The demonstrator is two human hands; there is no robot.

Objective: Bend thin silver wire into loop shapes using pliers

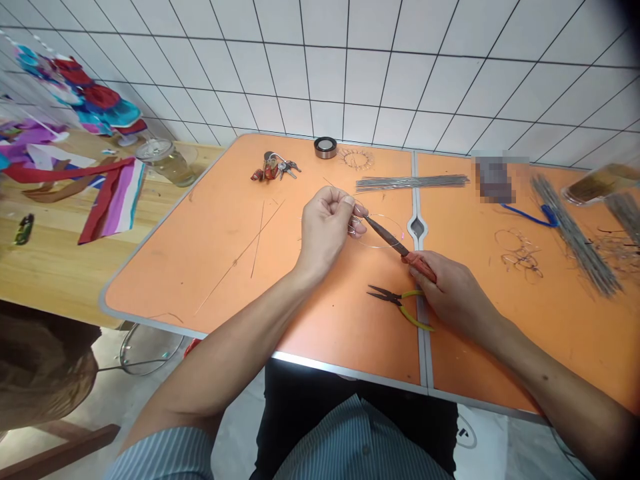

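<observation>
My left hand (327,223) pinches a thin wire (381,247), which bends into a loose loop to the right of the fingers. Wrapped round the red handles of long-nosed pliers (385,235) is my right hand (453,287). The pliers' dark tip meets the wire close to my left fingertips; whether the jaws grip it I cannot tell. Below them, a second pair of pliers (400,303) with yellow handles lies on the orange table with its jaws apart. Two straight wires (235,261) cross on the table left of my left hand.
Behind my hands lie keys (285,167), a roll of tape (325,147) and a bundle of straight wires (410,182). Tangled wire (520,257) and a thicker wire bundle (577,237) are at the right. A glass jar (165,162) and coloured ribbons (110,200) occupy the wooden table.
</observation>
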